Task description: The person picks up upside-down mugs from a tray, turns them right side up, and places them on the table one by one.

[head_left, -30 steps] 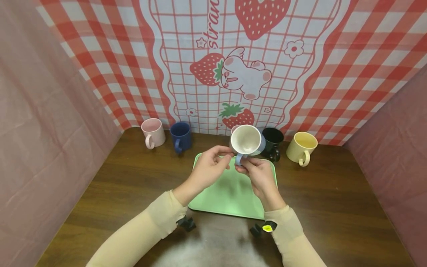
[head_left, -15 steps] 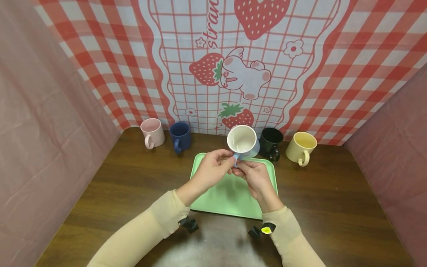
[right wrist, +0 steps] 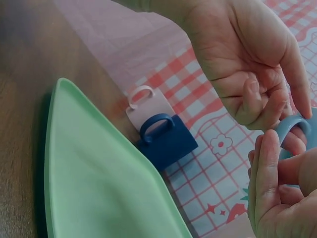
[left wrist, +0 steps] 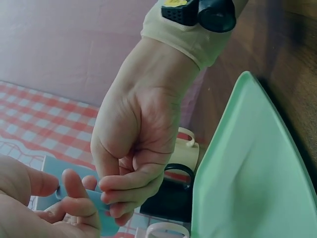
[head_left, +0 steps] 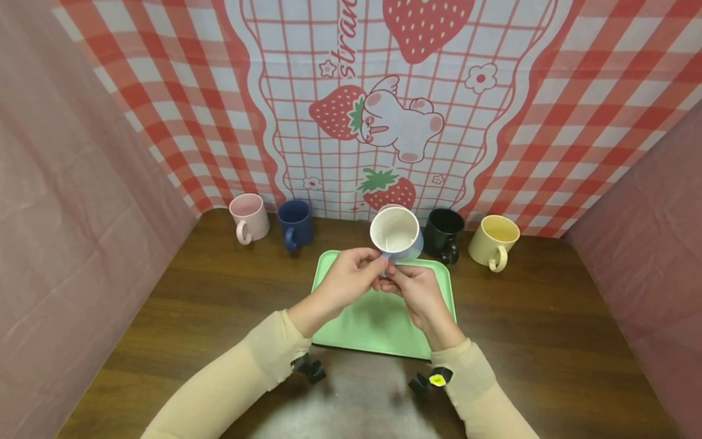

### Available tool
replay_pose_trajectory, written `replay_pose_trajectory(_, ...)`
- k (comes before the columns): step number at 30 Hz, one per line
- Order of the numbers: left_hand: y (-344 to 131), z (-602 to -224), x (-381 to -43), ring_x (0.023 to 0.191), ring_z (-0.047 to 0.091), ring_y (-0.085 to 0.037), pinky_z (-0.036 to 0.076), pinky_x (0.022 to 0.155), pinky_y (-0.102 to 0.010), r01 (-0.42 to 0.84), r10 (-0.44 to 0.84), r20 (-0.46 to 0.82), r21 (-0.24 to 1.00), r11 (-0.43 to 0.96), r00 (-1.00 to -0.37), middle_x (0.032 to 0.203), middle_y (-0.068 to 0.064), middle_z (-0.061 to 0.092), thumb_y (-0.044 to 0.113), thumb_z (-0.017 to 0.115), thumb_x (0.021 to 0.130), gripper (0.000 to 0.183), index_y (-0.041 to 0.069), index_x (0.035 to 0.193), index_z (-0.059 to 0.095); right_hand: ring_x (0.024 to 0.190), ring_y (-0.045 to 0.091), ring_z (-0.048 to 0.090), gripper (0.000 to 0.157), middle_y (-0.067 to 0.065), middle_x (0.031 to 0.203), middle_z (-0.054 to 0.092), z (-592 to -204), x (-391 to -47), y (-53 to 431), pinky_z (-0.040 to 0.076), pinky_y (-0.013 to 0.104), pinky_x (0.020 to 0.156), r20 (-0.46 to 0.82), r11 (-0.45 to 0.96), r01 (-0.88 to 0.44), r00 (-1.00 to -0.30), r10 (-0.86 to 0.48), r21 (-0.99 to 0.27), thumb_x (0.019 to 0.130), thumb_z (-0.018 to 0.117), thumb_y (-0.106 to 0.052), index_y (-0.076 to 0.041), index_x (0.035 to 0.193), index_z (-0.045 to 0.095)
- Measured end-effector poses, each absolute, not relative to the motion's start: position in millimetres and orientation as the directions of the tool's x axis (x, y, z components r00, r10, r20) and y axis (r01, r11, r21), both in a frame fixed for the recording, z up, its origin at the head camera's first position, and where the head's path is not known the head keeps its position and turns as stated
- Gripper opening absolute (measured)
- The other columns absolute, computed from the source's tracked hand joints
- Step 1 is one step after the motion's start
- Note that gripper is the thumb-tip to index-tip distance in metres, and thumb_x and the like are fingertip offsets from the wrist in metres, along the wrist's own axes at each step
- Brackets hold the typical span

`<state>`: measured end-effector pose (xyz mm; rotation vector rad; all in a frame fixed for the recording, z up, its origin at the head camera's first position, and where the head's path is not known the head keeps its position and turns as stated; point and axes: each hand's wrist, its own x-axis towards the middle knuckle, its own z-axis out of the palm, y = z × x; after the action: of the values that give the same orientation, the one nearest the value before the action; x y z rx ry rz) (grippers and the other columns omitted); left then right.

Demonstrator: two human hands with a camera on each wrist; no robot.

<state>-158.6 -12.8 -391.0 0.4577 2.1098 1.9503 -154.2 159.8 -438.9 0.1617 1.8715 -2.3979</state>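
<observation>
A light blue mug [head_left: 396, 235] with a white inside is held up over the far edge of a green tray [head_left: 378, 323], its opening tipped toward the head camera. My left hand [head_left: 351, 277] pinches its handle from the left, thumb on top. From the right, my right hand [head_left: 421, 296] grips the lower part of the same handle, and the fingertips of both hands meet there. In the right wrist view, the blue handle [right wrist: 292, 126] shows between the two hands. The fingers cover most of the handle in the head view.
Along the back of the wooden table stand a pink mug [head_left: 249, 218], a dark blue mug [head_left: 295, 224], a black mug [head_left: 444, 233] and a yellow mug [head_left: 495, 242]. Another pink rim [head_left: 390, 207] peeks out behind the held mug. A strawberry-print cloth [head_left: 406, 122] hangs behind.
My left hand has moved in to the mug's handle, which the right hand was holding. The mug has shifted slightly left and lower. The other mugs and the tray stay put.
</observation>
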Motion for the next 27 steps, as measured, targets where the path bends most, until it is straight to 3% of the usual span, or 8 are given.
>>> replay_pose_trajectory(6, -15, -386, -158, 0.064, 0.057, -0.01, 0.041, 0.058, -0.021, -0.008, 0.437, -0.015, 1.0, 0.016, -0.899, 0.074, -0.003, 0.067, 0.01, 0.058, 0.113, 0.026, -0.011, 0.111, 0.073, 0.072, 0.008, 0.076, 0.026, 0.005, 0.083, 0.077, -436, -152, 158, 0.065, 0.027, 0.076, -0.112, -0.201, 0.114, -0.994, -0.017, -0.973, 0.109, 0.056, 0.009, 0.028, 0.125, 0.063)
replay_pose_trajectory(11, -15, -387, -156, 0.066, 0.059, -0.008, 0.043, 0.059, -0.02, -0.036, 0.475, -0.027, 0.999, -0.011, -0.88, 0.088, -0.007, 0.075, 0.008, 0.056, 0.114, 0.027, -0.013, 0.113, 0.072, 0.07, 0.006, 0.073, 0.02, 0.001, 0.079, 0.075, -437, -150, 158, 0.065, 0.024, 0.073, -0.113, -0.115, 0.115, -0.993, -0.018, -0.987, 0.107, 0.06, 0.009, 0.025, 0.116, 0.069)
replay_pose_trajectory(18, -17, -386, -150, 0.071, 0.06, -0.01, 0.046, 0.064, -0.021, -0.004, 0.468, 0.004, 1.0, -0.016, -0.884, 0.092, -0.007, 0.073, 0.007, 0.053, 0.115, 0.025, -0.011, 0.111, 0.069, 0.072, 0.008, 0.073, 0.024, 0.004, 0.079, 0.076, -433, -146, 164, 0.065, 0.026, 0.074, -0.068, -0.013, 0.07, -0.992, -0.108, -0.997, 0.109, 0.06, 0.002, 0.023, 0.109, 0.072)
replay_pose_trajectory(21, -17, -386, -148, 0.072, 0.061, -0.01, 0.047, 0.065, -0.021, 0.008, 0.451, 0.012, 1.0, -0.011, -0.892, 0.093, -0.008, 0.073, 0.007, 0.053, 0.115, 0.024, -0.011, 0.112, 0.07, 0.079, 0.012, 0.076, 0.027, 0.01, 0.087, 0.079, -431, -143, 172, 0.066, 0.03, 0.078, -0.047, 0.071, 0.033, -0.979, -0.197, -0.997, 0.111, 0.06, -0.003, 0.021, 0.113, 0.072)
replay_pose_trajectory(27, -21, -385, -152, 0.072, 0.062, -0.013, 0.052, 0.07, -0.024, 0.036, 0.387, 0.018, 0.999, 0.04, -0.922, 0.094, -0.01, 0.072, 0.007, 0.054, 0.115, 0.024, -0.01, 0.114, 0.071, 0.103, 0.03, 0.076, 0.032, 0.024, 0.115, 0.078, -427, -139, 197, 0.065, 0.04, 0.087, -0.028, 0.373, -0.114, -0.935, -0.353, -0.921, 0.113, 0.062, -0.014, 0.012, 0.128, 0.073)
